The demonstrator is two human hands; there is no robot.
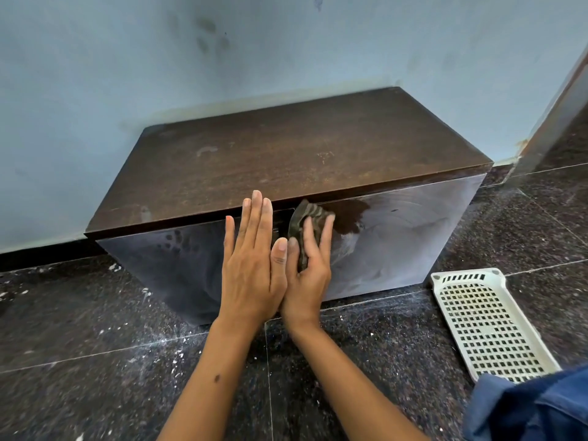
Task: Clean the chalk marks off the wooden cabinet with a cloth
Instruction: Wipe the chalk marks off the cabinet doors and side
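Forearms reaching in: my right hand [305, 268] is clutching the soft, limp cloth [307, 224], bunching it against the rigid cabinet [286, 160]; left hand [251, 262] is pressing flat, fingers unclenched.

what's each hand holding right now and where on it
The right hand presses a dark cloth against the cabinet front, fingers over its lower part. The left hand lies flat, holding nothing.
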